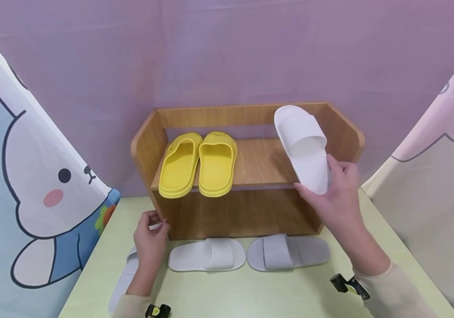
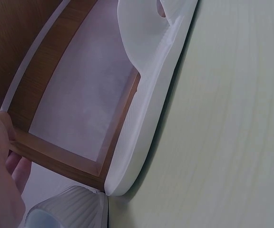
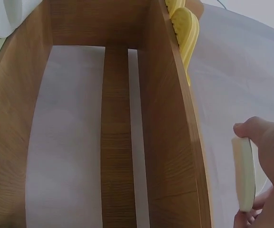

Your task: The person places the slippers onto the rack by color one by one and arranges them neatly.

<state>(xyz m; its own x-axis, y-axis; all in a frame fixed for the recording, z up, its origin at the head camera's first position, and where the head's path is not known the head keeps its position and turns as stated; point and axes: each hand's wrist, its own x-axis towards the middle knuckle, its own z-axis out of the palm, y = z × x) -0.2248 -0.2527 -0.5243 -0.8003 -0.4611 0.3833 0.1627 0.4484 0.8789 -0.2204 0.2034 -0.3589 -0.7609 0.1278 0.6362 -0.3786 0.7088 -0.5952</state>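
My right hand (image 1: 340, 196) grips a white slipper (image 1: 304, 145) by its heel, thumb on one edge and fingers on the other. The slipper is tilted over the right part of the top shelf (image 1: 256, 161) of a wooden shoe rack (image 1: 145, 148), its toe pointing to the back. In the right wrist view, the heel (image 3: 244, 175) shows between thumb and fingers. My left hand (image 1: 151, 243) holds the rack's left side panel at its front edge, low down; the left wrist view shows the thumb and fingers around this panel (image 2: 56, 156). Two yellow slippers (image 1: 181, 165) stand side by side on the shelf's left.
On the pale table (image 1: 242, 296), a white slipper (image 1: 188, 256) and a grey slipper (image 1: 308, 251) lie along the rack's front. Another light slipper (image 1: 121, 285) lies at the left, partly behind my left arm. A purple cloth (image 1: 227, 53) hangs behind the rack.
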